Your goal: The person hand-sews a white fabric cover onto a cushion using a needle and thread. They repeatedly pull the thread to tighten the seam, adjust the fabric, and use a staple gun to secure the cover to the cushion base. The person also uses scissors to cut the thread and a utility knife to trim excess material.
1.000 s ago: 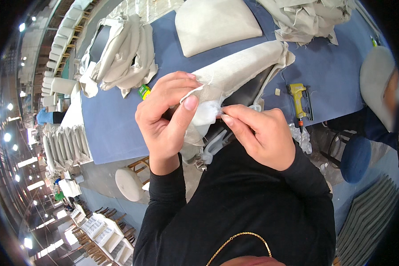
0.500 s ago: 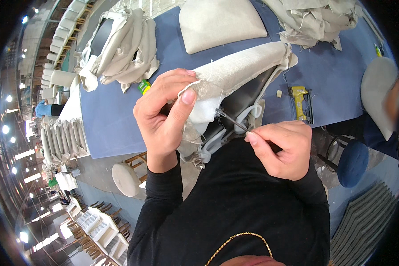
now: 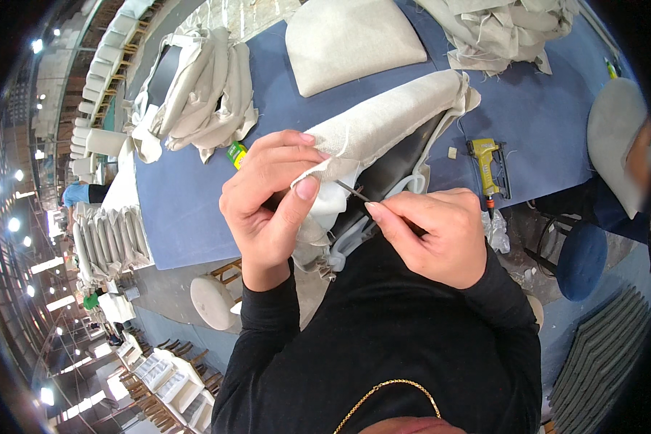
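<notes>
A beige fabric-covered cushion piece (image 3: 394,114) lies tilted in front of me, with a dark inner side and loose fabric edges. My left hand (image 3: 267,199) pinches the folded fabric edge at its near left end, thumb below and fingers on top. White padding (image 3: 328,201) shows under that fold. Between the thumb and fingers of my right hand (image 3: 437,235) is a thin dark metal tool (image 3: 355,192). Its far end reaches the fabric and padding next to my left thumb. The very tip is hidden, and its exact kind is unclear.
On the blue table (image 3: 188,217) lie a beige padded panel (image 3: 354,43), a pile of beige covers (image 3: 202,101) and another fabric pile (image 3: 506,29). A yellow staple gun (image 3: 488,166) rests on the right. Round stools (image 3: 213,302) stand below, and another person's hand (image 3: 640,166) is at far right.
My right hand has moved left, bringing the tool's tip in to the fold by my left thumb, where it is now hidden. My left hand still grips the fabric.
</notes>
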Tool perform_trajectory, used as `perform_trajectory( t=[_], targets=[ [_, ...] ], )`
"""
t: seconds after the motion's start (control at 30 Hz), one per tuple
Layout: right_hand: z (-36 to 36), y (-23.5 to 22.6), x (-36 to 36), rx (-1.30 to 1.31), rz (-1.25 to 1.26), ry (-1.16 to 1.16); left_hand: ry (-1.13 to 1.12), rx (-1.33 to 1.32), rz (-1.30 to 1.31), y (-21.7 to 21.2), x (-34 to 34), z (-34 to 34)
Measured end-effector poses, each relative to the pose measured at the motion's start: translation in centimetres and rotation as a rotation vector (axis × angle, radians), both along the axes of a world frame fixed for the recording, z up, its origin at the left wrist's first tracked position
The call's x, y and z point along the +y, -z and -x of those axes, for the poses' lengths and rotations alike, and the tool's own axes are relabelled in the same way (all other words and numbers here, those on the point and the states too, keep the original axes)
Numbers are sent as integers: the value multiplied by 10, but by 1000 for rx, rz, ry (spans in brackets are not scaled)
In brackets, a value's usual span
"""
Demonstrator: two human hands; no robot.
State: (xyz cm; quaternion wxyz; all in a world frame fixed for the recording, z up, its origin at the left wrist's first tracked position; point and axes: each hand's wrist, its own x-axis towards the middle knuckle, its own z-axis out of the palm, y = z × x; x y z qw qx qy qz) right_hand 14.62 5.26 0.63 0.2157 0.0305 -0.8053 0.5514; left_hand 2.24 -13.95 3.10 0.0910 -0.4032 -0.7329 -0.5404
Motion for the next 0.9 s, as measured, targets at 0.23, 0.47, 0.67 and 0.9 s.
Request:
perform_trajectory(
  t=[0.23,0.47,0.67,0.9],
  targets=[
    [-3,-3,9,43,-74,-97,138,22,22,-4,-10,-8],
    [-27,-13,33,96,-223,-258,360,-317,151,5,-20,-20],
    [-45,-18,43,168,-285,-258,411,-422,172,10,-16,-36],
    [-55,-28,51,169,-415,-283,463,-415,111,19,-11,-42]
  ],
)
